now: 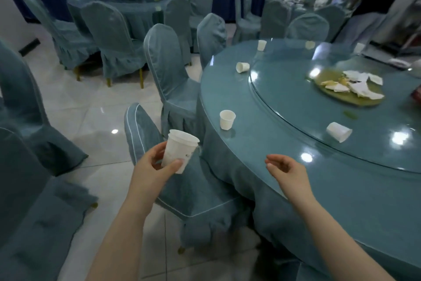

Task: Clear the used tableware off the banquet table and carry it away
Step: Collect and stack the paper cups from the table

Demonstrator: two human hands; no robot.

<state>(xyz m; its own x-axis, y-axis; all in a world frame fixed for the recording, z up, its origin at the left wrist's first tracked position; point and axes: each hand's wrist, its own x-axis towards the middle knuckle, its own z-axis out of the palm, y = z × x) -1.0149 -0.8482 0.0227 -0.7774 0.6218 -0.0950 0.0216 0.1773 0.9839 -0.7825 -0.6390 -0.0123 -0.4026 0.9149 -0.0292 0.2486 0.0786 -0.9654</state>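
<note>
My left hand grips a stack of white paper cups over a chair beside the round banquet table. Above the table's near edge my right hand hovers with loosely curled fingers and holds nothing. One paper cup stands upright near the table's left edge. Another cup lies on its side on the glass turntable. A third cup lies tipped further back. More cups stand at the far rim, one at the back left. A green plate on the turntable carries crumpled white napkins.
Chairs in teal covers ring the table; the nearest chair sits under my left hand, another chair behind it. A second covered table with chairs stands at the back left. White tiled floor lies between them.
</note>
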